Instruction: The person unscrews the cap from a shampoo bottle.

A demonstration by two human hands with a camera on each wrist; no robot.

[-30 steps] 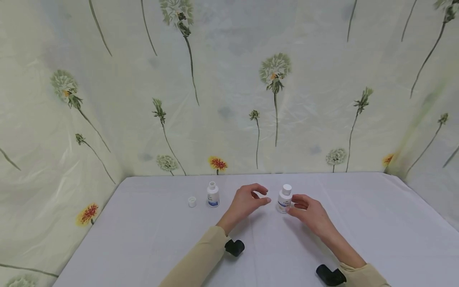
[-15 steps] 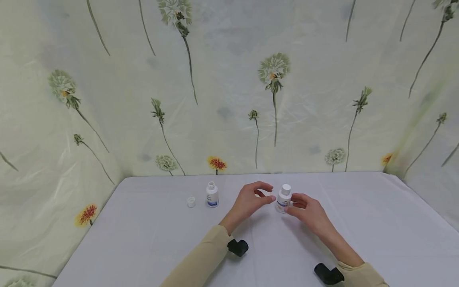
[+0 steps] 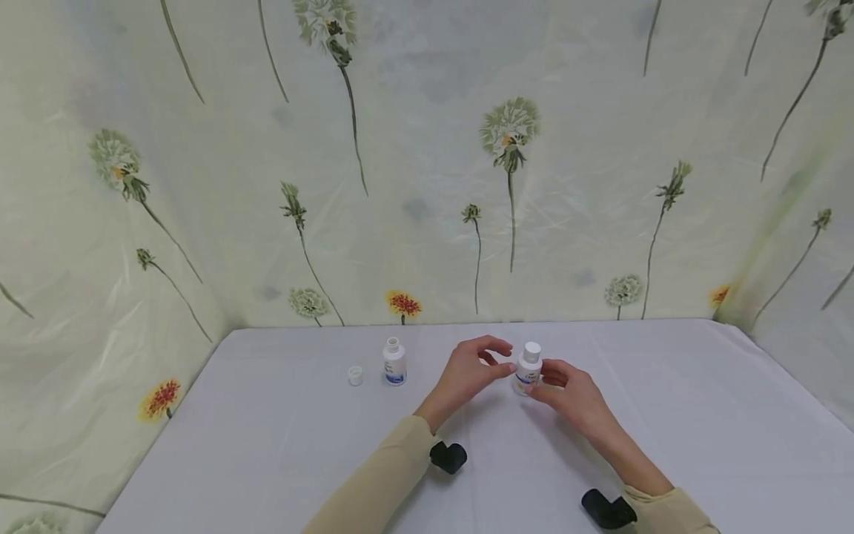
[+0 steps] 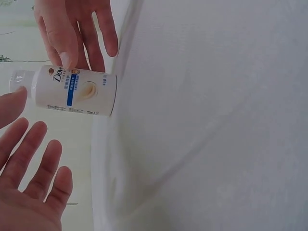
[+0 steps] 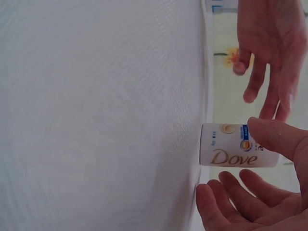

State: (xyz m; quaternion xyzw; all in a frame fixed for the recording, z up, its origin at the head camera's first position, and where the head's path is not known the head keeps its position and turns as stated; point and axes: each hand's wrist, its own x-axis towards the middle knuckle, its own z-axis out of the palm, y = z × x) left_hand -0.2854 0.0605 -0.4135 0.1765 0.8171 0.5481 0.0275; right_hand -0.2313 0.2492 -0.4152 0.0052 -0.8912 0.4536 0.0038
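A small white Dove bottle [image 3: 528, 367] with its white cap [image 3: 531, 351] on stands upright on the table. My right hand [image 3: 575, 397] holds its lower body from the right; in the right wrist view the thumb [image 5: 272, 134] lies against the bottle [image 5: 224, 144] and the fingers curve along its other side. Just left of this bottle is my left hand [image 3: 470, 372], its fingers loosely bent and apart. In the left wrist view the left thumb [image 4: 12, 106] overlaps the cap [image 4: 20, 84], while the other fingers [image 4: 45, 166] are spread and hold nothing.
A second white bottle [image 3: 395, 365], its neck uncapped, stands further left, with a loose white cap [image 3: 356, 376] beside it. White cloth [image 3: 267, 445] covers the table. A flower-printed sheet [image 3: 427, 185] hangs behind and at both sides.
My left hand has moved right, closing in on the capped bottle's top. My right hand stays at that bottle, which has hardly moved. The open bottle and loose cap stay in place.
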